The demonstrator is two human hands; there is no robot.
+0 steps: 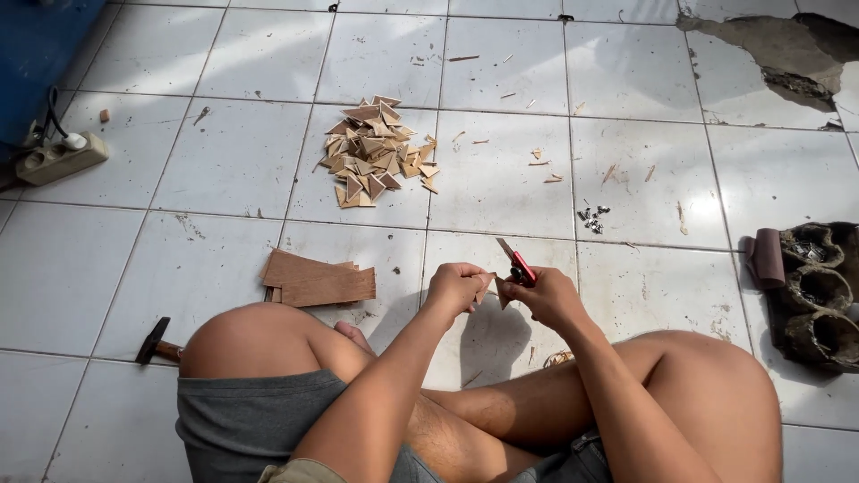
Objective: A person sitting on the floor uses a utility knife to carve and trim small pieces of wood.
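Observation:
I sit cross-legged on a white tiled floor. My left hand [455, 288] is closed around a small thin wooden piece [484, 284] held above my legs. My right hand [544, 297] grips a red-handled utility knife [516, 264], its blade pointing up and away, right beside the wooden piece. The two hands nearly touch. A pile of small triangular wood pieces [376, 152] lies on the floor ahead of me.
Flat brown wood sheets [318, 281] lie by my left knee, a hammer [157, 345] further left. A power strip [61, 157] sits at far left. Small screws [592, 218], wood chips, a sandpaper roll [766, 257] and dark shoes [819, 295] lie to the right. Broken tile [769, 49] at top right.

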